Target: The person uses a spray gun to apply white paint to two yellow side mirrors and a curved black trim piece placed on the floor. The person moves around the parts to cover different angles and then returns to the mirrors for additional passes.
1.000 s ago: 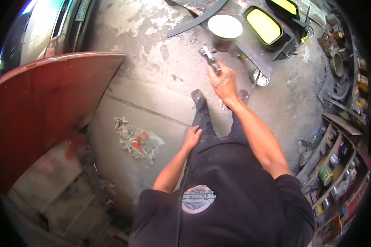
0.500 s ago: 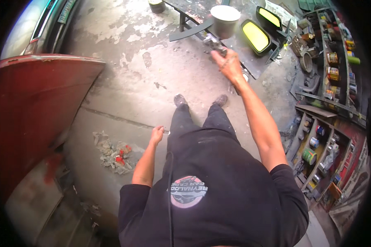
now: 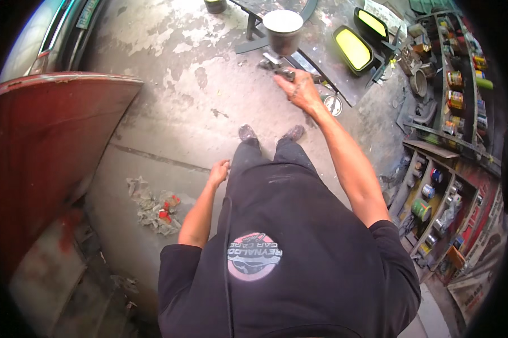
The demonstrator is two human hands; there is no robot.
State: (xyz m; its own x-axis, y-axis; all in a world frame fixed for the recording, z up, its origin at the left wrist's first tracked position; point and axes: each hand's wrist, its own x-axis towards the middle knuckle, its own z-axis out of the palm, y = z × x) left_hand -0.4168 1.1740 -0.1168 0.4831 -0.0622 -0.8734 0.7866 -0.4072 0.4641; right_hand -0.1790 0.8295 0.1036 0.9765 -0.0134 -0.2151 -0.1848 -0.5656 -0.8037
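While right hand grips spray gun, cup uppermost, left hand hangs apart, seemingly loosely curled, empty

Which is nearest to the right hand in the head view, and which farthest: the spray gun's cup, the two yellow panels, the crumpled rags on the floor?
1. Spray gun's cup: just above the right hand, which grips the gun.
2. Yellow panels: on the dark sheet, to the hand's upper right.
3. Crumpled rags: on the floor far to the lower left, nearer the left hand.

Bright even daylight (fisheye-bent, dark rim)
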